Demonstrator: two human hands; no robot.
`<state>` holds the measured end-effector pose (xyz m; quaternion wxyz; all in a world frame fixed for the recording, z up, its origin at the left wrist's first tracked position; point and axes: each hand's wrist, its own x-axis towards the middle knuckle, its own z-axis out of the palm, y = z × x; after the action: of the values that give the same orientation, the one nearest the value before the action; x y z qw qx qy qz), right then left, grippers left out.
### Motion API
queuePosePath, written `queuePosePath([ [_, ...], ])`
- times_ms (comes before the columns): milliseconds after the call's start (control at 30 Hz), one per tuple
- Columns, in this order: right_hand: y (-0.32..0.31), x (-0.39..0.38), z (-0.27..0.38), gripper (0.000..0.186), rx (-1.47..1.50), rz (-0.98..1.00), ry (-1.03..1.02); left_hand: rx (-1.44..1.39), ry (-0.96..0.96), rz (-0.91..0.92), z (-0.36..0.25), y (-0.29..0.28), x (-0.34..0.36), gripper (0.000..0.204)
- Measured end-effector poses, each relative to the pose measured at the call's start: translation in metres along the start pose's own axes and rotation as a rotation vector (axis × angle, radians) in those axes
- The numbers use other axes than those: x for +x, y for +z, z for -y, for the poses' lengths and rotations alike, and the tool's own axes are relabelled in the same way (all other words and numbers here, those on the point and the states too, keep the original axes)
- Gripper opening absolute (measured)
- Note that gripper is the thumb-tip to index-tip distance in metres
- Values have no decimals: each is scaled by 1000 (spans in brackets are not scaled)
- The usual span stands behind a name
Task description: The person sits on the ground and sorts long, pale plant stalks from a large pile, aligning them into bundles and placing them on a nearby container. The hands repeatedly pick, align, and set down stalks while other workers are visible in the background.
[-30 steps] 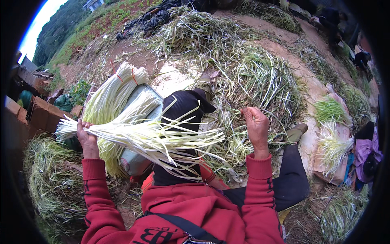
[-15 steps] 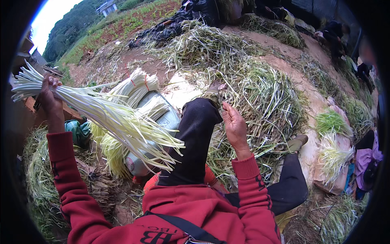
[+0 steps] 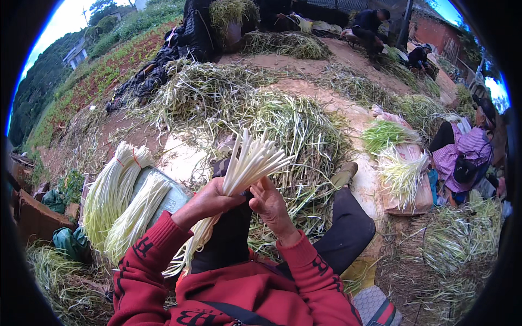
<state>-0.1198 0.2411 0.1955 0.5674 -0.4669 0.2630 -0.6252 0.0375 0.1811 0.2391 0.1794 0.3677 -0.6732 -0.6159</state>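
Note:
My left hand [image 3: 213, 200] is closed round a bunch of long pale stalks, like blanched chives [image 3: 251, 163]. Their white ends stick up above the fist, and the thin yellowish ends hang down over my dark trouser leg. My right hand [image 3: 272, 209] is just beside the bunch, fingers apart and raised along its right side; whether the fingertips touch the stalks I cannot tell. To the left, bundles of the same stalks with red ties [image 3: 117, 179] lie against a grey-green box [image 3: 169, 194]. A looser bunch [image 3: 140, 209] rests on that box.
Heaps of green and dry leaves [image 3: 304, 130] spread ahead of my legs. At the right, a pinkish block [image 3: 416, 201] bears trimmed stalks, beside a person in a checked top [image 3: 462, 155]. Other people [image 3: 370, 30] sit far back. A green bag [image 3: 70, 244] lies left.
My left hand has brought the bunch from the far left to in front of me, white ends now up. My right hand has moved left and down to it. The view has turned right.

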Motion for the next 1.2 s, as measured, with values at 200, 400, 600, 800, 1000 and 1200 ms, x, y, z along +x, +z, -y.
queuePosePath([
  [200, -16, -24, 33, 89, 168, -318, -200, 753, 424, -162, -13, 48, 38, 16],
  [400, -10, -24, 42, 80, -67, -543, -389, 850, 493, -71, -34, 63, 48, 18],
  [600, -12, -46, 51, 66, -53, -582, -172, 235, 341, 451, -12, 62, 44, 40],
  [800, -46, -62, 79, 80, -938, -966, -440, 244, 279, 341, 14, 75, 61, 37],
  [1000, -40, -53, 90, 20, -1568, -539, -440, 374, 227, 337, 20, 92, 74, 40],
  [1200, -71, -91, 65, 18, -1584, -736, -286, 320, 204, 460, 30, 103, 84, 43],
])
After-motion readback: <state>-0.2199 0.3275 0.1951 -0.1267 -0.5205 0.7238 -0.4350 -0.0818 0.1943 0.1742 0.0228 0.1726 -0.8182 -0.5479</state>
